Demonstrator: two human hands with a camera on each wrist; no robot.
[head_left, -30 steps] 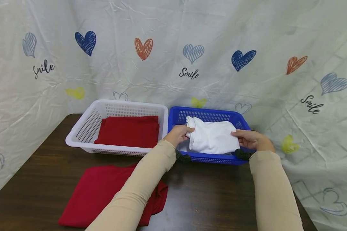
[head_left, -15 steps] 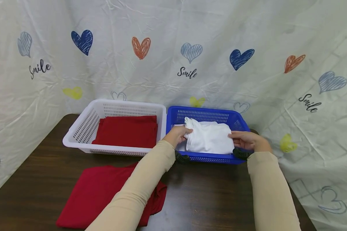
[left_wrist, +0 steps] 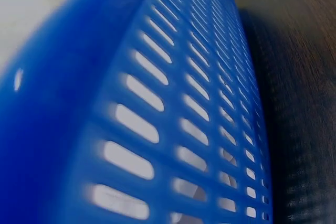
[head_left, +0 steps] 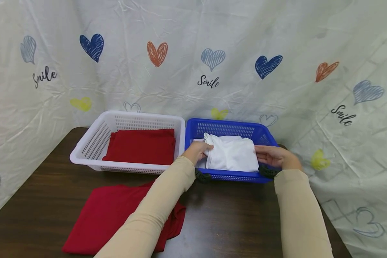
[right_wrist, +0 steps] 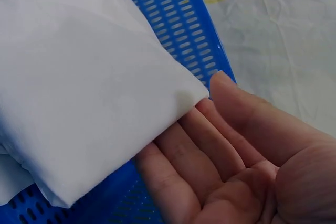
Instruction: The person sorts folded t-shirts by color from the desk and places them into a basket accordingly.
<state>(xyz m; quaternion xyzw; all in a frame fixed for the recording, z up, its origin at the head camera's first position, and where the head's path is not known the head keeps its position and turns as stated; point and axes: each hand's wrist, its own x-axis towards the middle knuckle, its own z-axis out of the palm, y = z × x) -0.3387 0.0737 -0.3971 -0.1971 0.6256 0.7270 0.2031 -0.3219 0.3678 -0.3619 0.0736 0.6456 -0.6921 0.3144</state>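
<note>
A pale, creased backdrop (head_left: pixel 180 21) printed with hearts and "Smile" hangs behind a dark wooden table (head_left: pixel 232 218). Two baskets stand side by side at the table's far part: a white basket (head_left: pixel 122 166) on the left and a blue basket (head_left: pixel 225 122) on the right, their long sides facing the person, so that both lie within reach of either arm.

The folded white cloth (head_left: pixel 232 154) lies inside the blue basket, near its front wall, over some paler fabric (head_left: pixel 230 138); whether this is a separate piece cannot be told. The left hand (head_left: pixel 198 150) pinches the cloth's left edge, thumb on top and the other fingers largely hidden, a grip that probably keeps the folded layers together. The right hand (head_left: pixel 272 154) is extended at the opposite edge: in the right wrist view its fingertips pass beneath the hem while the thumb stands apart near the corner, so it seems to support or steady that side rather than clasp it. Hands at opposite ends would help hold the cloth flat. The left wrist view shows only the basket's slotted wall, not the hand.

A folded red cloth (head_left: pixel 142 147) lies in the white basket; a second red cloth (head_left: pixel 100 222), loosely folded, lies on the table in front, partly under the left sleeve (head_left: pixel 154 211). Red and white lie apart, presumably grouped by colour.
</note>
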